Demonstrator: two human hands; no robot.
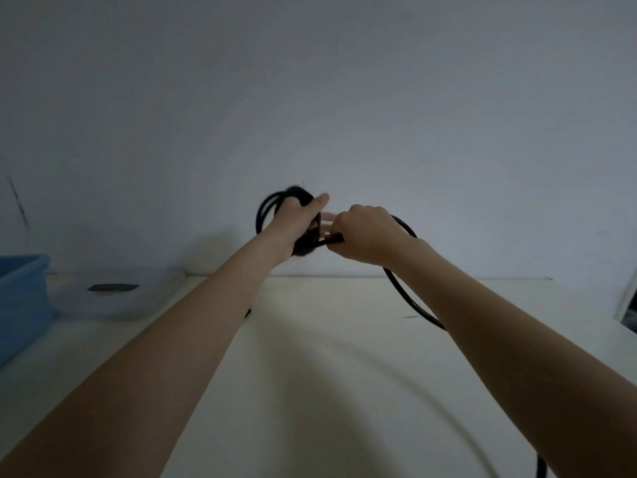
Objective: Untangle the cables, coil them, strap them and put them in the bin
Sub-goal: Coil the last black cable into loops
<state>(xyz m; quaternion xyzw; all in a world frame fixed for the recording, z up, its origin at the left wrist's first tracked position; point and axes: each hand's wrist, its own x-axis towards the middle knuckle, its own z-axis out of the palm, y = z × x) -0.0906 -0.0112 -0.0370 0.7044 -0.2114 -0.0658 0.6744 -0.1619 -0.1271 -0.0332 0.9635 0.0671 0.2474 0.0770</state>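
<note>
Both arms reach forward above a pale table (344, 357). My left hand (296, 219) grips a bundle of black cable loops (269, 205) held up in front of the wall. My right hand (365, 236) is beside it, fingers curled round a strand of the same black cable (406, 294). That strand loops over the right wrist and hangs down to the table behind my right forearm. Another piece of black cable (541, 470) shows at the bottom edge. A blue bin (20, 298) stands at the far left.
A clear plastic container (117, 298) with a dark strip (112, 287) in it sits next to the blue bin at the table's back left. A plain wall rises right behind the table. A white-framed object (629, 301) stands at the right edge.
</note>
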